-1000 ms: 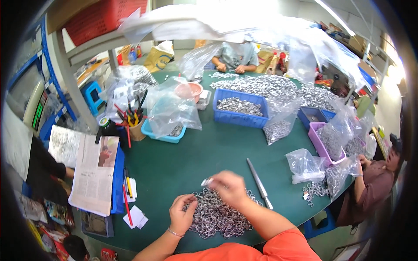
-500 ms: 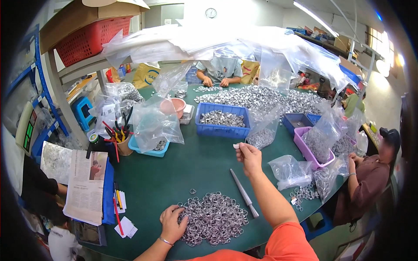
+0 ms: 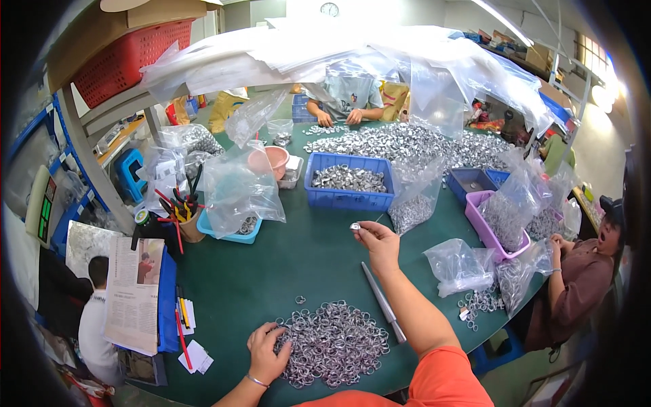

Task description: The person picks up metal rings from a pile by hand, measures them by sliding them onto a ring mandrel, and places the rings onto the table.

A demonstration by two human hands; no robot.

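- Clock directions are from the middle of the ring pile (image 3: pixel 336 346), which sits on the near side of the green table (image 3: pixel 251 285).
- Right hand (image 3: pixel 378 245) is up around 1 o'clock, narrow grip, pinching a small silvery piece (image 3: pixel 355 226) between thumb and fingertips. That piece is at about 12, just short of the blue bin (image 3: pixel 349 198).
- Left hand (image 3: pixel 266 353) is at 9, touching the pile's edge, pretty relaxed, thumb and fingers apart. Can't tell if any ring's caught under the fingertips.
- One loose ring (image 3: pixel 300 300) just off the pile around 11.
- Tapered metal rod (image 3: pixel 384 302) between 1 and 2, lying beside the right forearm.
- Purple basket (image 3: pixel 485 227) further out, roughly 2.
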